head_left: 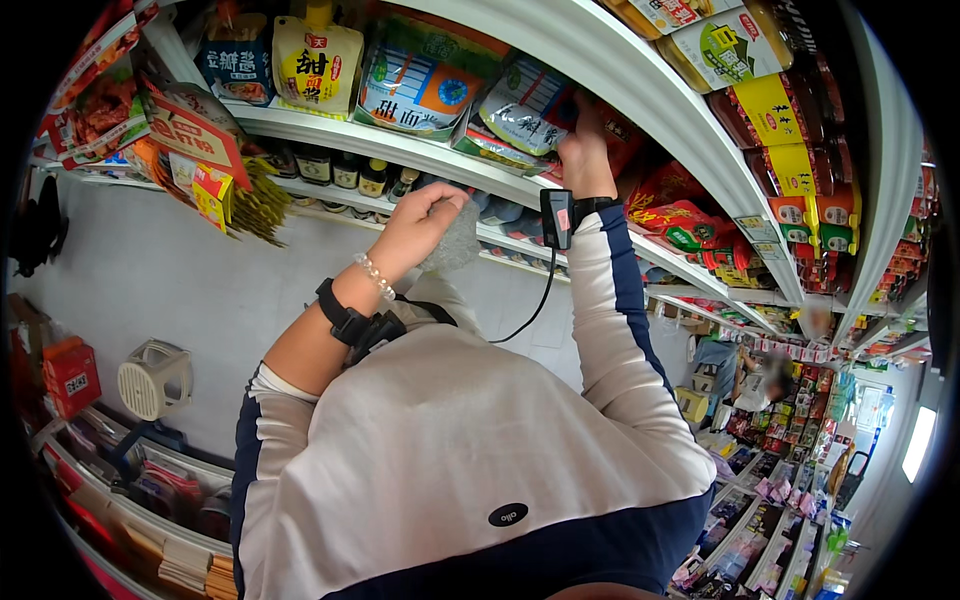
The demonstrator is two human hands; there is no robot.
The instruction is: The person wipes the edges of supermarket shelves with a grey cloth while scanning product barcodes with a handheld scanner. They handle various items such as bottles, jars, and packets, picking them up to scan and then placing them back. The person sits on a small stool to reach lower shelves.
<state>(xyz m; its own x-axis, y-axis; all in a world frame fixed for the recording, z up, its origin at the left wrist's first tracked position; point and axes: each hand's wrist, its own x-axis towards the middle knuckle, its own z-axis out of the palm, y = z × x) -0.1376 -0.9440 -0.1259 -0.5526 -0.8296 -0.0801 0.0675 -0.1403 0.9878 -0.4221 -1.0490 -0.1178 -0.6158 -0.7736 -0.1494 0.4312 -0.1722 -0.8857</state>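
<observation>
My left hand (435, 217) is closed on a grey cloth (454, 244) that hangs from it in front of the lower shelf. My right hand (587, 150) reaches onto the white metal shelf (337, 133), beside a bag of soybean paste (525, 112); its fingertips are hidden in shadow among the packs, so its grip cannot be told. Left of that bag stand a larger bag of sweet bean sauce (420, 79), a yellow spouted pouch (315, 67) and a blue pouch (238, 67). Red packs lie right of my right hand.
Bottles (373, 178) stand on the shelf below. Jars with yellow labels (776, 112) fill a shelf at the upper right. Seasoning packets (199, 150) hang at the left. A plastic stool (154, 379) stands on the floor behind. Another person (761, 382) is farther down the aisle. A cable hangs from my right wrist device.
</observation>
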